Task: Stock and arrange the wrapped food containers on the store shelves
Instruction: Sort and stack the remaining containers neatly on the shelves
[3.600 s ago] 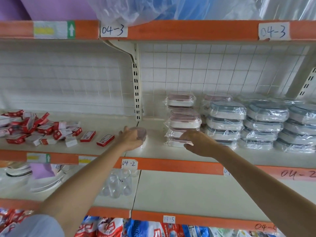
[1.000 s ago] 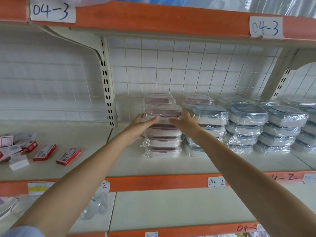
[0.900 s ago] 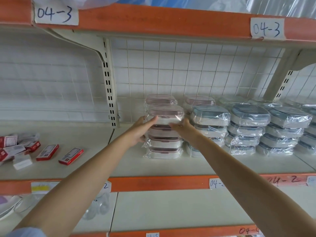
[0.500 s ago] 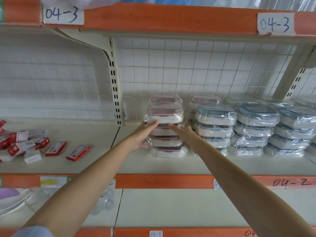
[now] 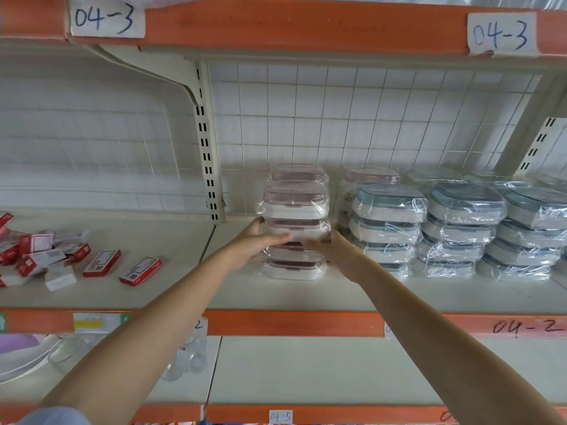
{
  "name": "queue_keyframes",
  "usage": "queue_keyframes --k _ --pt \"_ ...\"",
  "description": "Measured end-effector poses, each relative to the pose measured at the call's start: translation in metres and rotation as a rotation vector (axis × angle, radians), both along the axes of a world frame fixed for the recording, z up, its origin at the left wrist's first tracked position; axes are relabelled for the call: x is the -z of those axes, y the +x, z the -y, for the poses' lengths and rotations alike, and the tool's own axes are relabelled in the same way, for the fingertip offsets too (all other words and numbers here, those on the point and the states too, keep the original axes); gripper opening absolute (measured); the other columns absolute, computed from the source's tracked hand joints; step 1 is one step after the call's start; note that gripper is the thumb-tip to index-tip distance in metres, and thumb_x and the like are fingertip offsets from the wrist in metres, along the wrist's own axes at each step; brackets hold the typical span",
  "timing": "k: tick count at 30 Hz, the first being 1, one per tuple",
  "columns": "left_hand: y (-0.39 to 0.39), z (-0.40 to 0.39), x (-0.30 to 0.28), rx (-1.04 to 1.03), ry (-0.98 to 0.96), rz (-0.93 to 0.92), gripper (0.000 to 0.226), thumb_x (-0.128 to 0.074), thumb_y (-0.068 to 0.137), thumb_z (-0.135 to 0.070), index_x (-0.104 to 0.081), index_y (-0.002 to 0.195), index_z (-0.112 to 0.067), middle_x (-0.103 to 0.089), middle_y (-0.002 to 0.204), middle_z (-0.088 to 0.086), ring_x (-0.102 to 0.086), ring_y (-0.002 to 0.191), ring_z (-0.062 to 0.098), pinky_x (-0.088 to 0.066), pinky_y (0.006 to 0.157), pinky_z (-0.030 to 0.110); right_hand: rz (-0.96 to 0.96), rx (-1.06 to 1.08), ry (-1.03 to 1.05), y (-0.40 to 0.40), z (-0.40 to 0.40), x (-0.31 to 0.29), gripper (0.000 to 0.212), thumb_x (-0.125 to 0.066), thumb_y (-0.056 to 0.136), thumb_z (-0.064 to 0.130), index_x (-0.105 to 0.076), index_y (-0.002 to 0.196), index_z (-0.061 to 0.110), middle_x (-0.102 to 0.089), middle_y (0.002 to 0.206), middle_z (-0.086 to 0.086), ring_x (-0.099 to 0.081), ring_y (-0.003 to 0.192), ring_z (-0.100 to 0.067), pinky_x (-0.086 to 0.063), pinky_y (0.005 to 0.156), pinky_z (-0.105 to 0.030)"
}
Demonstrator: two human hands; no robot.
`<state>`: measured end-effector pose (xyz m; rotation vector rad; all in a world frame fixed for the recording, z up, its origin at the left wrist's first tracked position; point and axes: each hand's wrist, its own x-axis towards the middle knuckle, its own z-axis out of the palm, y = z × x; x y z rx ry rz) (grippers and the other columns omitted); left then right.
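as both hands [image 5: 254, 243] grip pink-lidded container stack [image 5: 294, 210], upright, long axis l-r

Person: two bare forearms, left hand [image 5: 252, 244] and right hand [image 5: 340, 254] ungloved; pale blue-grey sleeve [image 5: 53, 416] at lower left.
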<state>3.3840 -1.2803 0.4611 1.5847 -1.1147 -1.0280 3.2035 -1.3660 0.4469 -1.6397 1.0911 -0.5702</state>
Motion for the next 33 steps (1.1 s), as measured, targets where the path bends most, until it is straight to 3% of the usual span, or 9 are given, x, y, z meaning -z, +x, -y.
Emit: queue_keyframes --k 4,8,14,19,21,24,26,29,33 --pt "0.002 0.002 0.018 -0.147 -0.026 0.206 0.065 -0.081 0.072 -0.016 -0.05 0.129 -0.009 -0.06 0.127 0.006 -0.057 0.116 0.021 -0.044 0.101 0.038 -0.152 0.057 -0.155 -0.002 -0.007 0.007 0.041 -0.075 0.077 0.034 -0.047 0.101 0.015 -0.051 0.086 0.009 -0.05 0.078 -0.007 -0.037 0.061 -0.019" --pt "0.004 0.001 0.022 -0.175 -0.04 0.414 0.047 -0.08 0.075 -0.024 -0.06 0.114 -0.006 -0.066 0.115 0.006 -0.06 0.11 0.02 -0.045 0.096 0.032 -0.252 0.081 -0.249 0.0 -0.013 0.006 0.048 -0.073 0.078 0.039 -0.047 0.108 0.013 -0.055 0.096 0.005 -0.051 0.083 -0.01 -0.039 0.066 -0.021" --pt "0.008 -0.007 0.007 -0.113 -0.157 0.477 0.059 -0.081 0.072 -0.035 -0.057 0.122 -0.015 -0.057 0.114 -0.013 -0.053 0.107 0.006 -0.04 0.088 0.021 -0.216 0.098 -0.406 -0.001 -0.019 -0.008 0.073 -0.074 0.078 0.038 -0.034 0.131 0.008 -0.05 0.106 0.0 -0.046 0.092 -0.016 -0.037 0.077 -0.028" --pt "0.011 -0.006 0.002 -0.132 -0.241 0.574 0.042 -0.078 0.075 -0.029 -0.067 0.112 -0.013 -0.069 0.111 0.002 -0.062 0.107 0.017 -0.046 0.087 0.02 -0.241 0.084 -0.455 0.0 -0.019 -0.015 0.063 -0.067 0.085 0.035 -0.036 0.132 0.007 -0.051 0.129 -0.009 -0.048 0.108 -0.02 -0.035 0.081 -0.027" --pt "0.015 -0.006 -0.003 -0.098 -0.192 0.598 0.053 -0.079 0.072 -0.04 -0.063 0.117 -0.016 -0.066 0.117 -0.001 -0.06 0.111 0.015 -0.042 0.08 0.011 -0.255 0.077 -0.472 0.001 -0.019 -0.02 0.076 -0.069 0.082 0.038 -0.028 0.139 0.009 -0.041 0.14 -0.008 -0.04 0.126 -0.023 -0.035 0.094 -0.032" --pt "0.016 -0.008 -0.024 -0.087 -0.183 0.505 0.087 -0.071 0.062 -0.064 -0.05 0.133 -0.019 -0.057 0.13 -0.008 -0.054 0.115 0.009 -0.039 0.089 0.019 -0.161 0.095 -0.501 0.007 -0.019 -0.035 0.098 -0.067 0.08 0.048 -0.006 0.149 0.014 -0.021 0.153 -0.008 -0.024 0.14 -0.025 -0.027 0.109 -0.038" --pt "0.012 -0.008 -0.035 -0.109 -0.247 0.509 0.087 -0.065 0.071 -0.063 -0.041 0.14 -0.018 -0.049 0.132 -0.012 -0.05 0.117 0.006 -0.037 0.09 0.017 -0.138 0.113 -0.557 0.011 -0.018 -0.043 0.093 -0.062 0.085 0.047 -0.003 0.15 0.015 -0.021 0.152 -0.011 -0.026 0.137 -0.026 -0.031 0.105 -0.038" --pt "0.011 -0.001 -0.039 -0.115 -0.333 0.659 0.064 -0.064 0.084 -0.043 -0.044 0.135 -0.009 -0.057 0.127 -0.001 -0.057 0.109 0.014 -0.035 0.075 0.002 -0.19 0.111 -0.626 0.015 -0.021 -0.048 0.074 -0.056 0.092 0.038 -0.014 0.148 0.015 -0.033 0.142 -0.013 -0.04 0.126 -0.03 -0.037 0.096 -0.037" --pt "0.013 0.002 -0.049 -0.105 -0.299 0.915 0.07 -0.065 0.082 -0.048 -0.041 0.132 -0.005 -0.052 0.128 0.01 -0.052 0.112 0.021 -0.035 0.086 0.017 -0.35 0.099 -0.719 0.012 -0.019 -0.057 0.06 -0.054 0.092 0.041 -0.031 0.138 0.012 -0.035 0.137 -0.009 -0.038 0.126 -0.026 -0.035 0.099 -0.034"
